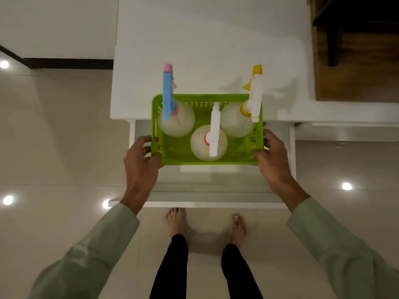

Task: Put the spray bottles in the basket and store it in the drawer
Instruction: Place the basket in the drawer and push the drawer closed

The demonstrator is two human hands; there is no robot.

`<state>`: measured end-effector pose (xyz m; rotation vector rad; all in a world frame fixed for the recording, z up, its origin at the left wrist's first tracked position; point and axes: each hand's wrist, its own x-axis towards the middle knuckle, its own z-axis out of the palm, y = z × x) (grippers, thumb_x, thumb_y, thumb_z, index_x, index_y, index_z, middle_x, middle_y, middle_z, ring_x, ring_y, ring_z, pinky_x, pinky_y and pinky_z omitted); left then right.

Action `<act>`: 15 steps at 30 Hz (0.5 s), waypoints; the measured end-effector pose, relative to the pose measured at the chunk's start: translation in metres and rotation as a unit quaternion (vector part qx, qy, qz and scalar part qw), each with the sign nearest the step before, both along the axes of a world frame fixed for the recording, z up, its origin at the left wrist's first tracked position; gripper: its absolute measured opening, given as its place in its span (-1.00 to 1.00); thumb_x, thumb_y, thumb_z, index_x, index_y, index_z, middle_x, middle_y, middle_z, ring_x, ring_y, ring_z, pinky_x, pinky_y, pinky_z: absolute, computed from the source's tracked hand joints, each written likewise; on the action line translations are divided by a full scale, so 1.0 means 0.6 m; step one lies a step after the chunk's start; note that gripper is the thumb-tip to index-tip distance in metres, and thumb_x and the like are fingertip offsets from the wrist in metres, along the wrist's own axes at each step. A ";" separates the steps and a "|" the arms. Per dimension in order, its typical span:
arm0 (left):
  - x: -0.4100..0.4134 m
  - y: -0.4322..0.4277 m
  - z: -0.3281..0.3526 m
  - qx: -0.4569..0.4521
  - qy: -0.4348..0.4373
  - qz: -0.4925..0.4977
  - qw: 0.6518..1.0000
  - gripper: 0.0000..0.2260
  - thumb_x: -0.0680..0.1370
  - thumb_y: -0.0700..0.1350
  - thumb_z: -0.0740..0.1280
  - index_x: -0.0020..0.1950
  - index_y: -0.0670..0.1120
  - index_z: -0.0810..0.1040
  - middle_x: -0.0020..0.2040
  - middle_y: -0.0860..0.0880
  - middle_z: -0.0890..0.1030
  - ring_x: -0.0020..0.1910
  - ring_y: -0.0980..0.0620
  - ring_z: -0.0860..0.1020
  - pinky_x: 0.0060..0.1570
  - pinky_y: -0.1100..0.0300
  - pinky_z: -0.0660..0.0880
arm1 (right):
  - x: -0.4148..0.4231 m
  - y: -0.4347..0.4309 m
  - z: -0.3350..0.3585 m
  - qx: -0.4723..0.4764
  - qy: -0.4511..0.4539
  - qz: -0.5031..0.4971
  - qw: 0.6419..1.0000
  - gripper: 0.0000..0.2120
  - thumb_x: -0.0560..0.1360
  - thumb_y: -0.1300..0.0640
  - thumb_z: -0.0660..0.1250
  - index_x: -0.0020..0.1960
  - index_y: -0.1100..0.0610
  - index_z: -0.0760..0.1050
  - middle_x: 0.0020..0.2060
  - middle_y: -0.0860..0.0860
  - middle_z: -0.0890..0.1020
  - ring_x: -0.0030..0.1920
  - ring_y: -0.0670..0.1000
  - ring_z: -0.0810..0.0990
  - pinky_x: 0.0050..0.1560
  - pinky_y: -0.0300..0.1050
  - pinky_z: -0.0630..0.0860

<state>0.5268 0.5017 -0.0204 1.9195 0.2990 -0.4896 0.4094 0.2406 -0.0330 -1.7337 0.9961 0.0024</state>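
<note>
I hold the green basket (237, 157) by its short ends, left hand (141, 162) and right hand (274, 160) each in a closed grip on the rim, above the open drawer (194, 199) at the bench (211, 44) edge. Its long axis runs left to right. Three spray bottles (209, 142) stand upright inside, nozzles pointing away from me.

Three spray bottles upright in a green basket (257, 137)

Blue-headed bottle (176, 119) far left, yellow-headed bottle (236, 120) far right, white-headed bottle (208, 143) near centre; the basket sits above the open white drawer (211, 198).
</note>
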 end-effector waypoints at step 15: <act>-0.058 0.036 -0.082 0.032 0.131 -0.064 0.989 -0.71 0.36 -0.46 0.45 -0.03 -0.16 0.57 -0.13 -0.10 0.69 -0.22 -0.02 0.62 -0.33 0.31 0.51 | -0.102 0.029 -0.079 0.015 0.049 -0.002 0.999 -0.52 0.44 0.52 0.23 0.28 0.20 0.51 0.03 0.10 0.66 0.00 0.08 0.63 -0.07 0.02 0.61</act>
